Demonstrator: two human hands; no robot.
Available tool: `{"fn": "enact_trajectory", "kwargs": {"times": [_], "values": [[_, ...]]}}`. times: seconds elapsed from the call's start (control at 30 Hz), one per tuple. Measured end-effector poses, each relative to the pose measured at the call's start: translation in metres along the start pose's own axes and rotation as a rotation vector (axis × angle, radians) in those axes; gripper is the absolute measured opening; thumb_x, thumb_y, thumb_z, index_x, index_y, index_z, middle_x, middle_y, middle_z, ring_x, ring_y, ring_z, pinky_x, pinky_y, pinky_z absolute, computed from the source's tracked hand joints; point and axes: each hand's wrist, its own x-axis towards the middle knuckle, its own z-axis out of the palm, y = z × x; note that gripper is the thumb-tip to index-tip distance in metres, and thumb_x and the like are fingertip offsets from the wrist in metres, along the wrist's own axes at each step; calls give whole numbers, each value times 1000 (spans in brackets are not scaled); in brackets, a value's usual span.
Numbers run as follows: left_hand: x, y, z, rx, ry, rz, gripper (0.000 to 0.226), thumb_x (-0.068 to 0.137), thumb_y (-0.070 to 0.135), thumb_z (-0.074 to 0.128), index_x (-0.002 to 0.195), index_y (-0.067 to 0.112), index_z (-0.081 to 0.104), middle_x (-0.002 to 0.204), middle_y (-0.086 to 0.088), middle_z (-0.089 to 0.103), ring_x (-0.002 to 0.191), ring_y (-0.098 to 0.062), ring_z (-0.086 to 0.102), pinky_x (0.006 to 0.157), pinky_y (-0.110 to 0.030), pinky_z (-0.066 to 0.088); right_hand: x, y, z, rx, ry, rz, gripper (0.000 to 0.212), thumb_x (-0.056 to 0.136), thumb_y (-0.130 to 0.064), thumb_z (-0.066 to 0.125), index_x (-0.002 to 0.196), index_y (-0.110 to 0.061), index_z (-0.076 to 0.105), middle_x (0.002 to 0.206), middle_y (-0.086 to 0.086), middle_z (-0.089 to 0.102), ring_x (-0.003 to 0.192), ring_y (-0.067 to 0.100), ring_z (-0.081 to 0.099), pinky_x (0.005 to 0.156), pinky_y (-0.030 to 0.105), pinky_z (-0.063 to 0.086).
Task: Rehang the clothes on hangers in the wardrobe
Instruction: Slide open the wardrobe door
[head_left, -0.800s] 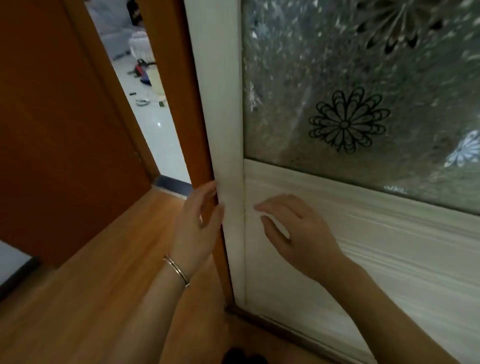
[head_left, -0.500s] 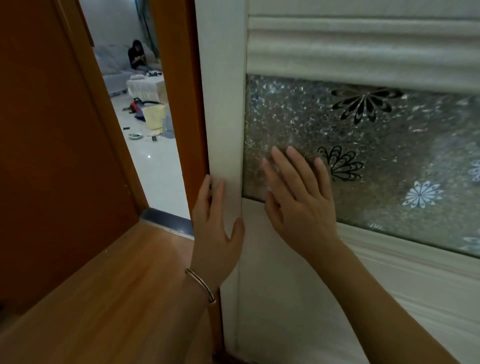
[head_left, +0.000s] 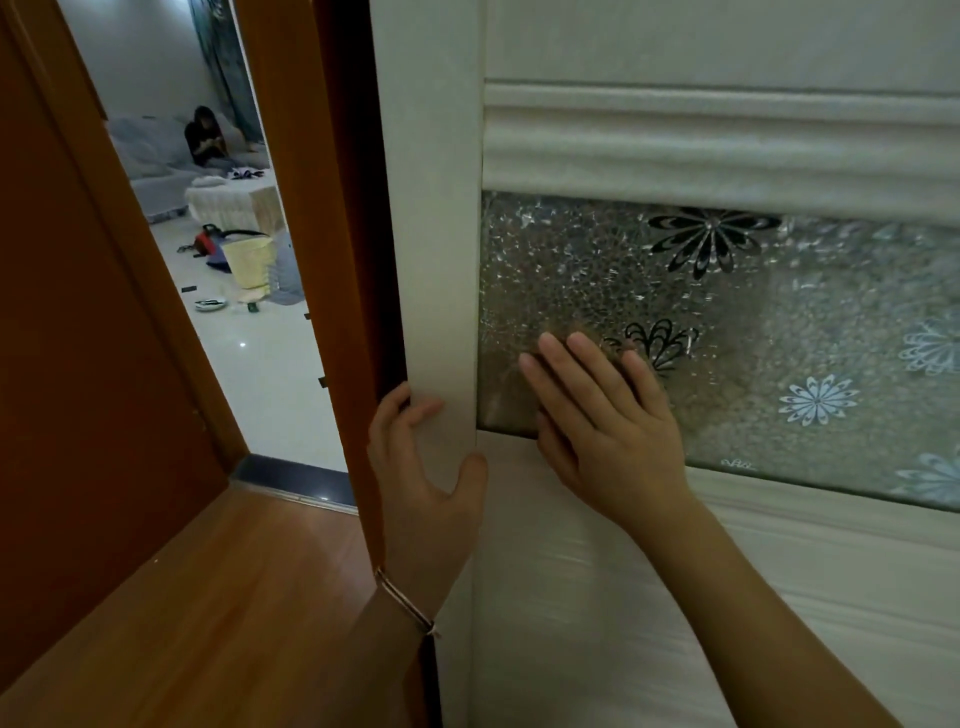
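At nine o'clock in your view stands the open orange-brown wooden room door (head_left: 78, 312), and through the gap beside it you look across a pale tiled floor (head_left: 260, 364) to another room, where a seated person (head_left: 205, 136) and a yellow woven basket (head_left: 248, 261) show at about eleven o'clock; none of that belongs to your job. Moving toward the centre, your left hand (head_left: 421, 467) is wrapped round the left edge of the white-framed sliding wardrobe door (head_left: 431, 234), fingers hooked behind the upright and thumb pressed on its face, so it is grasping the frame; a thin metal bangle (head_left: 405, 608) sits on that wrist. At about three o'clock from it, your right hand (head_left: 608, 431) lies flat and unclenched, fingers spread, on the crackle-textured frosted glass panel with black and white flower prints (head_left: 779, 338), holding nothing. The wardrobe is closed in front of you, and the clothes and hangers are not visible at all; presumably they are behind this door. You appear to be at the very first step, opening the wardrobe. The next move likely calls for an even sideways pull toward three o'clock, led by the left hand on the frame, with the flat right hand only guiding so the glass takes little load.
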Motion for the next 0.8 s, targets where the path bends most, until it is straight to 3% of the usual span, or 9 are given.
{"fn": "enact_trajectory", "kwargs": {"times": [0.1,0.2,0.33,0.5,0.57,0.7,0.8], "values": [[-4,5,5,-54,-58,29,35,68,37,53,101,44,42,125,29,30,118,16,32,102,-14,37,-10,11,-2,-39,-4,32,53,88,-29,52,139,-23,38,144,-5,36,145,7,10,117,31,11],[-11,11,10,-114,-134,30,27,69,34,51,93,46,46,125,29,32,118,15,35,99,-5,34,-21,26,-9,-71,9,43,53,89,-29,52,139,-23,37,146,-6,33,145,6,10,117,32,10],[-22,22,23,-199,-239,41,27,71,31,50,96,42,48,125,26,37,117,20,36,95,3,30,-43,43,-21,-118,5,139,53,89,-30,52,139,-22,35,146,-4,34,145,8,10,118,37,9],[-32,37,50,-322,-408,31,30,74,31,50,100,46,51,114,46,48,114,17,46,96,-3,37,-68,65,-45,-134,-37,323,49,92,-35,48,137,-20,36,157,-16,2,146,9,7,117,42,11],[-36,45,65,-386,-493,20,30,75,30,49,101,47,52,113,48,49,114,16,48,94,-3,39,-75,70,-57,-88,-45,439,48,93,-39,45,136,-18,36,157,-15,5,146,10,7,116,45,16],[-44,65,98,-523,-648,-43,37,78,22,55,98,53,52,109,32,60,109,10,56,91,-6,43,-86,83,-85,-60,-76,660,59,89,-49,47,133,-11,38,146,12,37,141,24,22,115,43,26],[-53,82,124,-576,-751,-35,39,77,16,55,102,46,49,101,39,61,107,14,56,91,-4,42,-93,97,-102,-84,-120,788,70,85,-58,47,135,-10,37,146,15,37,140,29,27,116,36,24]]}}
